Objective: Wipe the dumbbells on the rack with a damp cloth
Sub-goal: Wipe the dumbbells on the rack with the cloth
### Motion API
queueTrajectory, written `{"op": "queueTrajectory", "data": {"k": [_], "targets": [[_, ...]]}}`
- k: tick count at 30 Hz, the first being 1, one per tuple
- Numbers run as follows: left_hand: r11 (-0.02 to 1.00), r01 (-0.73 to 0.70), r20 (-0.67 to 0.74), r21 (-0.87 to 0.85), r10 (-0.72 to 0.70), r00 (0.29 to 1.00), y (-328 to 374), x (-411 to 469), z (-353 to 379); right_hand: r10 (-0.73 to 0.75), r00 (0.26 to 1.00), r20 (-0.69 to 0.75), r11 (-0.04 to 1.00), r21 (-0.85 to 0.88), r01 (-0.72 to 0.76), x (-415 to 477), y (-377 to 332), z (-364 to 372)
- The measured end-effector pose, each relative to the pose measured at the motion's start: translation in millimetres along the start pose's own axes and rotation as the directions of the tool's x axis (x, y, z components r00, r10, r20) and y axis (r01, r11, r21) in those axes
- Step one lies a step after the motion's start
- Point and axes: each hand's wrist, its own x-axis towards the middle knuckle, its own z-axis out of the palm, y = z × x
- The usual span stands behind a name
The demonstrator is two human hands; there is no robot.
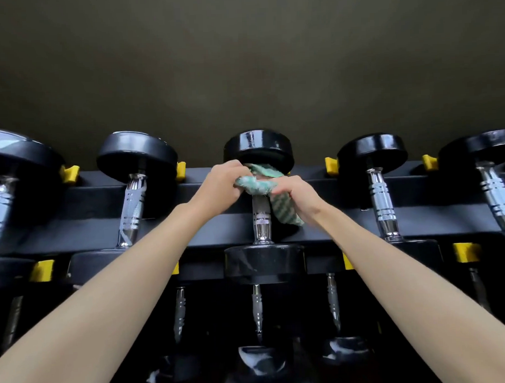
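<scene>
- The far-left dumbbell [2, 197] lies on the upper row of the black rack [83, 203]. Only part of it is inside the view.
- The second dumbbell [133, 201] lies next to it, with its chrome handle pointing towards the camera. A yellow stopper [70, 173] stands on the rack between these two.
- The left hand [219, 184] reaches up from the lower left. Its fingers are curled round the left end of the cloth [258, 183] and grip it.
- The cloth is green and white, with a striped pattern. It is wrapped round the upper part of the handle of the middle dumbbell [261, 219], just under the far black head. It lies between the two hands and touches both.
- The middle dumbbell rests on the rack. Its near head is below the hands and the lower part of its handle is bare.
- The right hand [297, 192] pinches the right end of the cloth with curled fingers. A loose corner of the cloth hangs down beside the handle, under this hand.
- The fourth dumbbell [380, 192] and the fifth dumbbell [494, 191] lie further to the right, apart from the hands.
- The lower-row dumbbells [256, 303] are in shadow under the arms.
- A dark wall [241, 62] is behind the rack.
</scene>
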Motion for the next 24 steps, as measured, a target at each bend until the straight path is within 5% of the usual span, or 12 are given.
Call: {"op": "queueTrajectory", "data": {"k": [3, 12, 24], "targets": [[0.982, 0.181, 0.080, -0.060, -0.176, 0.981, 5, -2, 2, 0.136, 0.980, 0.144, 0.956, 0.240, -0.168, -9, 3, -3], [0.917, 0.384, 0.572, -0.110, -0.257, 0.779, 26, -39, -12, 0.405, 0.881, 0.245, 0.913, -0.155, -0.377, -39, 14, -7], [0.962, 0.266, 0.457, -0.056, -0.212, 0.864, 46, -72, -39, 0.318, 0.947, 0.034, 0.864, -0.422, -0.275, -84, -20, 24]]}}
